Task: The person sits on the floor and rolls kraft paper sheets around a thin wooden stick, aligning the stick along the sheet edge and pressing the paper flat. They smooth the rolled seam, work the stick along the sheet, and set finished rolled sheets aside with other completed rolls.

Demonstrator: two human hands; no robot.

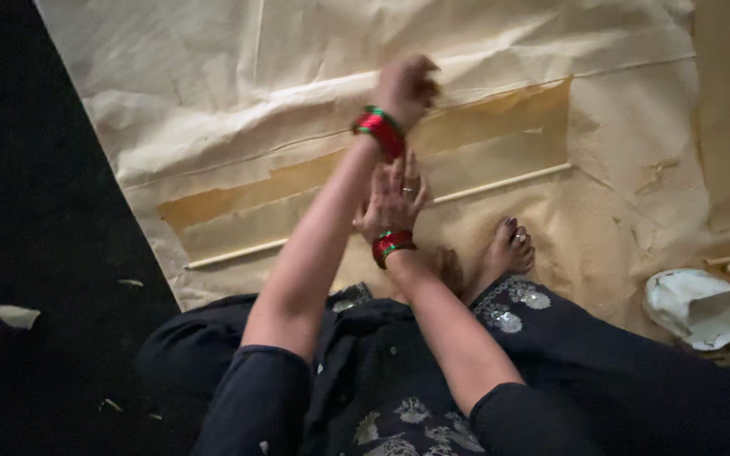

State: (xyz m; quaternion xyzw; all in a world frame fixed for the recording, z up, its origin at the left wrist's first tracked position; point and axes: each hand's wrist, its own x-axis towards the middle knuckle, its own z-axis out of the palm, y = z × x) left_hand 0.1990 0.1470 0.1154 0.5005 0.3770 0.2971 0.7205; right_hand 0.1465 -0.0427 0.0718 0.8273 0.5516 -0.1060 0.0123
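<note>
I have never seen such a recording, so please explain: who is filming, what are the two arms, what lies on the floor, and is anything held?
There is one picture, taken by a camera on a person's head, looking down. The arms are that person's own; both wrists wear red and green bangles. The person sits on the floor in dark clothes, one bare foot out in front. The left hand is raised and blurred, with fingers curled; I cannot tell if it holds anything. The right hand presses flat on the paper, a large creased tan sheet with a darker strip and a thin pale stick on it. A crumpled white bag lies at the right.
</note>
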